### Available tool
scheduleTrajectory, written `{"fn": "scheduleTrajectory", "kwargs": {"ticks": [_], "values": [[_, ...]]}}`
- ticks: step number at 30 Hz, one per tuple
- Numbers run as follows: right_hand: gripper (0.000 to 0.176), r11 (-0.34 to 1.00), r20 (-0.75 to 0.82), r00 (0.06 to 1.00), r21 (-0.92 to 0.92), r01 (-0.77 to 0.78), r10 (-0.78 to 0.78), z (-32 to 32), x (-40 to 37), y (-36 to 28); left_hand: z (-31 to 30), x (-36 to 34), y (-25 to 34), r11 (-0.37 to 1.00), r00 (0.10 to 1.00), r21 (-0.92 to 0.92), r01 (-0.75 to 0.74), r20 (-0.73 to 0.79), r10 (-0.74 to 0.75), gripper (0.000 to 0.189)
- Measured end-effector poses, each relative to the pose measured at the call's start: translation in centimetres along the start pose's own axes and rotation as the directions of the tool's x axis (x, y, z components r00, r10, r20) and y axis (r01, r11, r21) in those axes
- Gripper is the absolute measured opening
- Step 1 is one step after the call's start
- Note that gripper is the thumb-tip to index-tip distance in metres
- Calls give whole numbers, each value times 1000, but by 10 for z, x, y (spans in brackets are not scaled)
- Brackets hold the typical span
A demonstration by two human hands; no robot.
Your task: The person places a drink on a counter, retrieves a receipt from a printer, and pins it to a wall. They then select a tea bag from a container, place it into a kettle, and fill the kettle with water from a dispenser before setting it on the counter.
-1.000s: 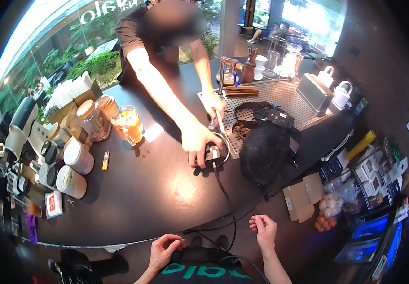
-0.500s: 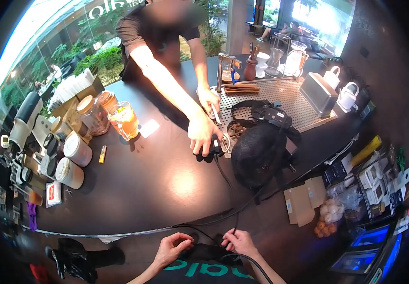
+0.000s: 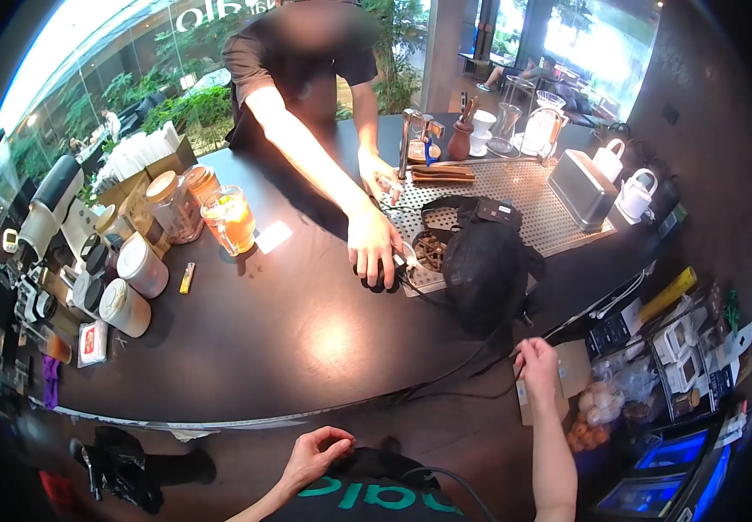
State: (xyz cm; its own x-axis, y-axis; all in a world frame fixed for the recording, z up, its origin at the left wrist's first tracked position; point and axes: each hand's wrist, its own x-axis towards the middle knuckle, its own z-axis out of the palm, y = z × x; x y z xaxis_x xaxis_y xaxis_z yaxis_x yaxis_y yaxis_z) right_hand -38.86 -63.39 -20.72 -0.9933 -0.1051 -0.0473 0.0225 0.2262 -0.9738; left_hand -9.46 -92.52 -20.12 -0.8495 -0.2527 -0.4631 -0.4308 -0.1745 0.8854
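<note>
My right hand [image 3: 536, 358] is raised at the counter's near edge, its fingers pinched on a thin black cable [image 3: 471, 396]. Low in the middle, my left hand [image 3: 322, 454] is held before my apron with thumb and fingertips together; whether anything is between them is too small to tell. A black mesh bag or cap [image 3: 483, 278] lies on the counter, with a black strap and device [image 3: 496, 211] behind it. Across the counter, a co-worker's hand [image 3: 374, 248] rests on a small black object [image 3: 379, 280].
A glass mug of orange drink [image 3: 230, 223], jars [image 3: 171, 209] and white-lidded tubs [image 3: 123, 307] stand at left. A perforated metal tray [image 3: 541, 187] holds a grey metal box [image 3: 582, 189]. Cardboard [image 3: 572, 370] and bagged goods lie at lower right.
My right hand has moved right and up from near my left hand, drawing the cable along. The black bag has shifted slightly right. My left hand has barely moved.
</note>
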Motion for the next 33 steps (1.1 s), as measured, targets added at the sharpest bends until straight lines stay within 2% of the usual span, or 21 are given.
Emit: {"fn": "scheduleTrajectory", "kwargs": {"ticks": [4,7,10,14,16,17,20,21,22,23,24,25,26,27,28,29,30,31,32,33], "values": [[22,964,-8,998,-256,65,-70,-17,63,-13,1,-2,0,1000,1000,1,-15,-24,15,23],[27,871,87,996,-488,47,-5,-34,95,-10,0,-4,-5,1000,999,5,-8,-34,8,23],[26,738,176,979,-645,196,-106,-36,88,-11,-3,-9,-8,1000,998,-18,10,-65,-11,23],[24,571,216,883,-694,439,-416,-40,77,20,-7,-19,-6,1000,992,6,19,-123,-18,22],[30,620,204,911,-678,396,-359,-34,58,5,-13,-24,-14,999,990,25,27,-138,-23,22],[37,579,240,902,-700,418,-360,-36,54,4,-18,-25,-20,999,990,36,30,-142,-25,21],[43,655,97,908,-661,365,-408,-36,36,1,-39,-30,-53,998,961,56,12,-278,4,23],[43,712,45,912,-610,349,-408,-40,32,4,-46,-35,-58,989,936,141,32,-352,19,21],[43,763,-6,915,-554,333,-403,-44,28,8,-55,-40,-68,987,908,144,72,-419,-5,23],[36,750,-38,881,-542,378,-472,-49,23,13,-71,-37,-109,986,873,133,99,-487,-21,25],[30,807,-107,902,-499,316,-419,-51,14,15,-82,-41,-127,975,835,146,166,-547,-60,25],[25,814,-149,878,-470,342,-455,-50,6,19,-97,-45,-156,953,810,178,246,-578,-101,23],[21,855,-179,897,-423,300,-404,-53,-4,28,-113,-51,-195,948,779,107,301,-601,-180,22],[19,826,-142,889,-457,332,-436,-56,-14,43,-126,-63,-217,900,720,-30,434,-589,-367,18],[17,859,-67,914,-375,350,-401,-77,-9,90,-137,-78,-242,844,643,-243,478,-558,-525,15],[19,911,-86,970,-370,182,-228,-76,-24,107,-149,-94,-267,776,568,-396,491,-531,-629,16],[29,834,-157,925,-502,228,-347,-48,-75,61,-155,-113,-284,736,499,-515,440,-541,-677,17],[31,774,-103,951,-609,172,-293,-46,-90,71,-167,-130,-320,713,456,-589,380,-551,-698,21],[29,803,-93,971,-582,128,-222,-38,-95,65,-182,-147,-346,684,428,-602,412,-536,-728,35],[28,828,-79,986,-555,78,-146,-31,-100,56,-193,-157,-342,654,323,-622,430,-571,-755,47]]}}
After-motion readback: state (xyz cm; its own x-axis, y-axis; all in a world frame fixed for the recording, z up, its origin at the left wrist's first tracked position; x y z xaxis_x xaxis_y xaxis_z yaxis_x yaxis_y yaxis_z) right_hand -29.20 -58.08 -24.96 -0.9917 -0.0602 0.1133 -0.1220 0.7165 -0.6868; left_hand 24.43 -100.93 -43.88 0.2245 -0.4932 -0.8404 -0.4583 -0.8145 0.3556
